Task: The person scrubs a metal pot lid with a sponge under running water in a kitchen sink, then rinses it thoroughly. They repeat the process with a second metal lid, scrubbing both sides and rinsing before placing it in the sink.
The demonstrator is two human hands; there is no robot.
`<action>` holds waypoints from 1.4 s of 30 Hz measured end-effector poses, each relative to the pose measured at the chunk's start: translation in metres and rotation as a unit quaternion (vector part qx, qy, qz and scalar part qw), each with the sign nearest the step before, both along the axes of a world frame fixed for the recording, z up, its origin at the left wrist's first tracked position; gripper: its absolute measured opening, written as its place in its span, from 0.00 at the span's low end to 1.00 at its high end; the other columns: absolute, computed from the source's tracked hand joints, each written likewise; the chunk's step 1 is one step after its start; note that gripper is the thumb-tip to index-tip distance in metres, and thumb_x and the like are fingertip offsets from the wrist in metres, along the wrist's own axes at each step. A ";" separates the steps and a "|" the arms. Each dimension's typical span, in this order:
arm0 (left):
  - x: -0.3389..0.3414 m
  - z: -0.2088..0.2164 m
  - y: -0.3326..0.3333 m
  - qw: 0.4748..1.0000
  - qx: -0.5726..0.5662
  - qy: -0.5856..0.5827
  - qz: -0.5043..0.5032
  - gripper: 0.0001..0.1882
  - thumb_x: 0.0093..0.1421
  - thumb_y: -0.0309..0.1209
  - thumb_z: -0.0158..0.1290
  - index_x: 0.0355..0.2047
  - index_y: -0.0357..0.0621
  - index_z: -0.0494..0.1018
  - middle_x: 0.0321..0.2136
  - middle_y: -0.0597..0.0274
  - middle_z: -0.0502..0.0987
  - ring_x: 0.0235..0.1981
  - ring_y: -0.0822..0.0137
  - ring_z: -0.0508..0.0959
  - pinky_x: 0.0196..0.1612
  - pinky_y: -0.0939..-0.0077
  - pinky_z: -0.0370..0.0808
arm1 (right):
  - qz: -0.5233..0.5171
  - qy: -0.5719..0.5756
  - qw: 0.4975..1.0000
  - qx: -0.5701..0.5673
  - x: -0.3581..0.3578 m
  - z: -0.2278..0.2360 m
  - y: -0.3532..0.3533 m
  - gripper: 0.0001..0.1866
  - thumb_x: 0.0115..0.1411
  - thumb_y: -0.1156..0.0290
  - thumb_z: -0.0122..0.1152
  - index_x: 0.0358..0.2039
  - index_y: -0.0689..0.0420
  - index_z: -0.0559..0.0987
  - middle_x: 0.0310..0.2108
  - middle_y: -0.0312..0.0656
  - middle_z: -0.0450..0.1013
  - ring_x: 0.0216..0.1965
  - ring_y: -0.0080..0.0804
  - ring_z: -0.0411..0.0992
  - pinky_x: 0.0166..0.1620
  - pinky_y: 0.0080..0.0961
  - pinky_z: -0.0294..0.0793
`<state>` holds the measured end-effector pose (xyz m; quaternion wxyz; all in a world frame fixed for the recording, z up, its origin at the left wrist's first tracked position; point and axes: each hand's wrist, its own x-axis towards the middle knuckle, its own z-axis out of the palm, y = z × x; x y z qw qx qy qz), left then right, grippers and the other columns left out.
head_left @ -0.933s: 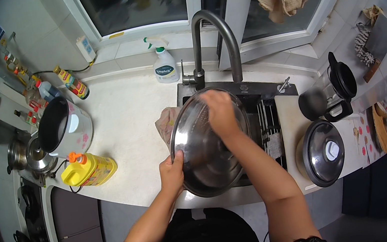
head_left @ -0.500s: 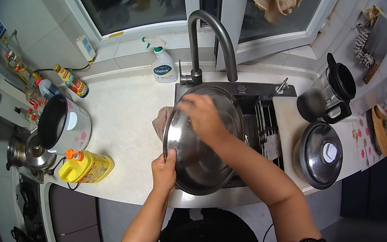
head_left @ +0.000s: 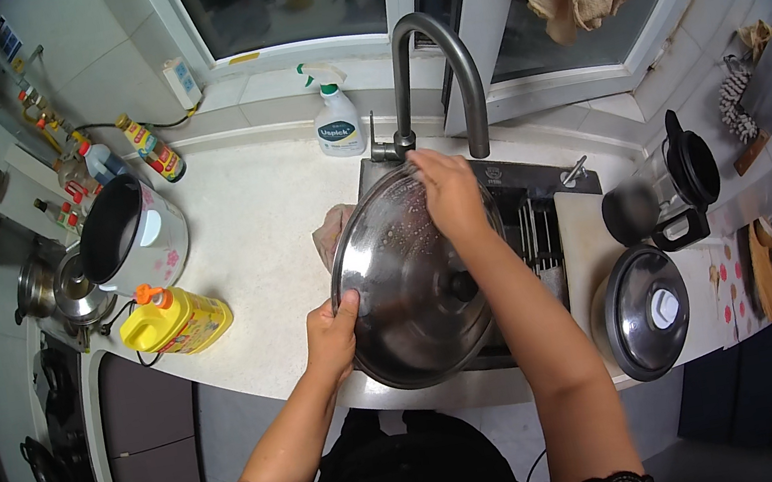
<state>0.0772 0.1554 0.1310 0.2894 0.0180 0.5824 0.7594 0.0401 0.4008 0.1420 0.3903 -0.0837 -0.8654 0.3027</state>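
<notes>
A large round steel pot lid (head_left: 393, 285) with a black knob is held tilted over the sink (head_left: 373, 174), hiding most of the basin. Water drops dot its upper part. My left hand (head_left: 329, 339) grips the lid's left rim, thumb on the face towards me. At the lid's top edge is my right hand (head_left: 452, 195), its fingers bent over the rim and slightly blurred. Whether a small cloth or pad lies under those fingers is not visible. A dark curved faucet (head_left: 433, 27) stands just behind the lid, and a brownish cloth (head_left: 332, 232) lies beside it.
Left on the white counter (head_left: 248, 232) are a yellow jug (head_left: 178, 319), a black-lined pot (head_left: 138, 235) and a sauce bottle (head_left: 151, 149). A spray bottle (head_left: 338, 125) stands behind. A lidded pot (head_left: 642, 313) and a glass-jug appliance (head_left: 665, 187) stand on the right.
My right hand has moved from the lid's face up to its top rim. The lid has turned, so its black knob and wet upper part now show. My left hand keeps its grip.
</notes>
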 end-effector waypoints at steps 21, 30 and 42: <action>-0.003 -0.012 -0.021 0.994 0.061 -0.064 0.067 0.19 0.63 0.41 0.52 0.38 0.33 0.73 0.33 0.58 0.78 0.31 0.70 0.76 0.37 0.77 0.74 | 0.011 -0.135 0.990 0.038 0.034 -0.021 -0.009 0.23 0.53 0.83 0.43 0.51 0.65 0.72 0.55 0.58 0.65 0.59 0.49 0.61 0.60 0.38 0.61; -0.006 -0.009 -0.031 0.995 0.052 -0.034 0.073 0.18 0.63 0.40 0.51 0.39 0.32 0.72 0.33 0.57 0.78 0.32 0.69 0.77 0.38 0.75 0.75 | 0.130 -0.102 0.983 0.080 0.055 -0.022 -0.048 0.22 0.59 0.79 0.36 0.54 0.65 0.68 0.57 0.58 0.62 0.61 0.50 0.59 0.64 0.37 0.54; -0.001 -0.001 -0.030 0.994 0.065 -0.045 0.071 0.18 0.64 0.40 0.51 0.39 0.33 0.72 0.34 0.57 0.78 0.32 0.70 0.77 0.37 0.76 0.75 | 0.126 -0.100 0.986 0.047 0.051 -0.015 -0.060 0.26 0.55 0.82 0.40 0.56 0.64 0.67 0.61 0.56 0.58 0.63 0.52 0.54 0.66 0.37 0.49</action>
